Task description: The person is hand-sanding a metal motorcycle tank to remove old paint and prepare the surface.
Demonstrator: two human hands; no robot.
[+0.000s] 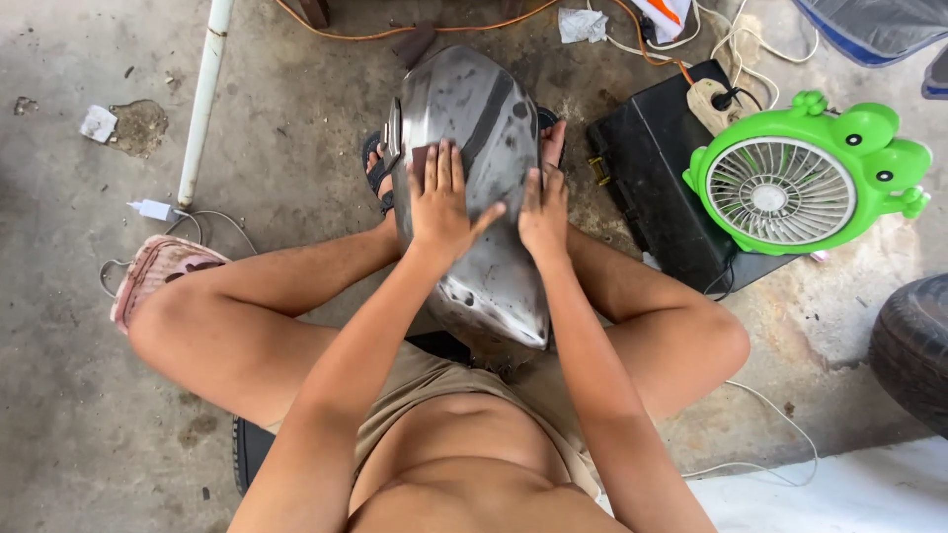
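bare grey metal tank [489,262], upright between knees

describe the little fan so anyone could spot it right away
Start at the bare metal tank under both hands, then look right to the black case on the concrete. The fan leans against it: bright green, frog-shaped, with a round white grille.

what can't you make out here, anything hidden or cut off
- Tank underside: head view, hidden by its own body and the legs.
- Dark pad under the left hand: mostly covered by the fingers.
- Right hand: palm side hidden, so whether it holds anything is unclear.
- Tyre: cut off by the right edge.
- Black case: partly hidden by the green fan.
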